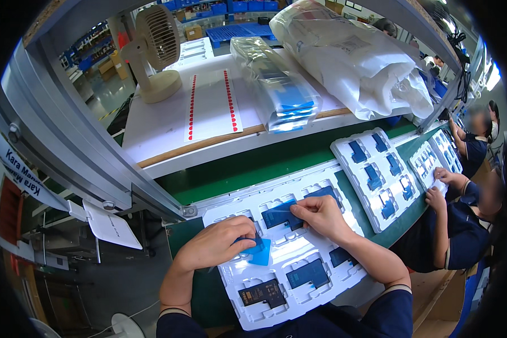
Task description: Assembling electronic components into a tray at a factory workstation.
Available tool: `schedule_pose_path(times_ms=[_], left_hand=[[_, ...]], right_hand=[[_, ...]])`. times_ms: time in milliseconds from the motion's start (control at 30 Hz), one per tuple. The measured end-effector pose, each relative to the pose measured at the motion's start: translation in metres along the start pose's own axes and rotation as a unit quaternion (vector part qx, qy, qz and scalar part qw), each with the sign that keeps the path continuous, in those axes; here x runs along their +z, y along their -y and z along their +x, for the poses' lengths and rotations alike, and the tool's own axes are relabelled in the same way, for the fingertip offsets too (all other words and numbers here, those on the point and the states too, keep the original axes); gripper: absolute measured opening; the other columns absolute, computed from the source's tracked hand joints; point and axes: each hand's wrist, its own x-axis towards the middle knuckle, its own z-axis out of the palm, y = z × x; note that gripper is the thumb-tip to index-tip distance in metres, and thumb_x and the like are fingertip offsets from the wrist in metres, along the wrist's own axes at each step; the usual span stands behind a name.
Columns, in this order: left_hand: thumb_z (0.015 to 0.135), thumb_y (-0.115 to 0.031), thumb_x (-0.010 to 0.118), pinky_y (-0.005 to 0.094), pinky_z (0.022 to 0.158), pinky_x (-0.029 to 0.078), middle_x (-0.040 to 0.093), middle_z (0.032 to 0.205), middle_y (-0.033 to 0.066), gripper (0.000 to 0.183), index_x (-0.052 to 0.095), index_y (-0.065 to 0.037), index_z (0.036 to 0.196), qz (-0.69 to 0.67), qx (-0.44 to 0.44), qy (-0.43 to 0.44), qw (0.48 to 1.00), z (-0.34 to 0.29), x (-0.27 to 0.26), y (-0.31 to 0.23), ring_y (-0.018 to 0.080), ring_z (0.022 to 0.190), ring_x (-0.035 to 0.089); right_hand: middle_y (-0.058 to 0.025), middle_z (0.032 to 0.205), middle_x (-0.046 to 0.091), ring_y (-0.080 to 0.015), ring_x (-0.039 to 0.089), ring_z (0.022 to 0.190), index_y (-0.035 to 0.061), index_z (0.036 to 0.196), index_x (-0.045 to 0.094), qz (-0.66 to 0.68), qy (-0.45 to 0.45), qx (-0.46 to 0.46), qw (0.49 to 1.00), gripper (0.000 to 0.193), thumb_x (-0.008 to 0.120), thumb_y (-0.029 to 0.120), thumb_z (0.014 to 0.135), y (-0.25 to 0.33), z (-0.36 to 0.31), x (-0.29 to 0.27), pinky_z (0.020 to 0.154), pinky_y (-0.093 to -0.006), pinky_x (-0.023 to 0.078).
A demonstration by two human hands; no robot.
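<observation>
A white moulded tray [290, 248] in front of me holds flat L-shaped batteries in its pockets. My left hand [222, 241] is closed over its left side, with blue film pieces [260, 253] pinched beneath the fingers. My right hand [324, 217] pinches blue film at the right end of a battery [278, 214] in the far row; whether it also grips the battery, I cannot tell. Blue also covers the near middle battery [308, 274]. The near left battery [263, 295] shows a bare black face. My right forearm partly hides another battery [341, 257].
A second battery tray [377, 174] lies to the right on the green bench, beside co-workers with another tray. The shelf beyond carries a beige fan [155, 53], a sheet with red tabs [214, 107], bagged blue film [276, 84] and a large plastic bag [349, 59]. A metal post [73, 124] rises at left.
</observation>
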Motion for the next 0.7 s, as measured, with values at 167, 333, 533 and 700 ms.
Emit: schedule_pose_path(times_ms=[167, 333, 533, 700], left_hand=[[0.089, -0.016, 0.063, 0.0338, 0.082, 0.048, 0.06, 0.105, 0.0108, 0.017, 0.062, 0.001, 0.092, -0.01, -0.004, -0.002, 1.0, 0.003, 0.0, -0.004, 0.0261, 0.095, 0.059], [0.09, -0.017, 0.063, 0.0342, 0.086, 0.046, 0.06, 0.119, 0.0107, 0.017, 0.063, -0.001, 0.088, 0.001, 0.051, -0.034, 0.998, 0.007, 0.007, -0.002, 0.0247, 0.099, 0.056], [0.092, -0.021, 0.059, 0.0364, 0.09, 0.044, 0.054, 0.132, 0.0126, 0.021, 0.061, 0.0, 0.091, 0.017, 0.033, -0.007, 0.999, 0.011, 0.014, -0.001, 0.0276, 0.104, 0.049], [0.092, -0.022, 0.059, 0.0367, 0.09, 0.044, 0.054, 0.132, 0.0131, 0.022, 0.06, 0.0, 0.091, 0.02, 0.017, -0.003, 1.0, 0.011, 0.013, -0.006, 0.0279, 0.104, 0.049]], right_hand=[[-0.0076, 0.069, 0.067, -0.0085, 0.058, 0.056, -0.0064, 0.098, 0.071, -0.013, 0.0, 0.013, 1.0, 0.029, 0.067, 0.022, 0.089, 0.004, 0.0, -0.001, 0.052, -0.0236, 0.046], [-0.0087, 0.07, 0.068, -0.0095, 0.059, 0.056, -0.0063, 0.097, 0.071, -0.028, -0.004, 0.001, 1.0, 0.029, 0.067, 0.021, 0.088, 0.006, 0.0, -0.001, 0.053, -0.024, 0.047], [-0.0123, 0.071, 0.069, -0.0123, 0.063, 0.059, -0.007, 0.095, 0.071, -0.045, -0.016, -0.005, 0.999, 0.028, 0.068, 0.02, 0.086, 0.009, 0.0, 0.001, 0.056, -0.0257, 0.05], [-0.0163, 0.073, 0.07, -0.0189, 0.067, 0.06, -0.0057, 0.091, 0.071, -0.085, -0.04, -0.051, 0.994, 0.026, 0.069, 0.019, 0.083, 0.005, 0.0, 0.005, 0.06, -0.0286, 0.052]])
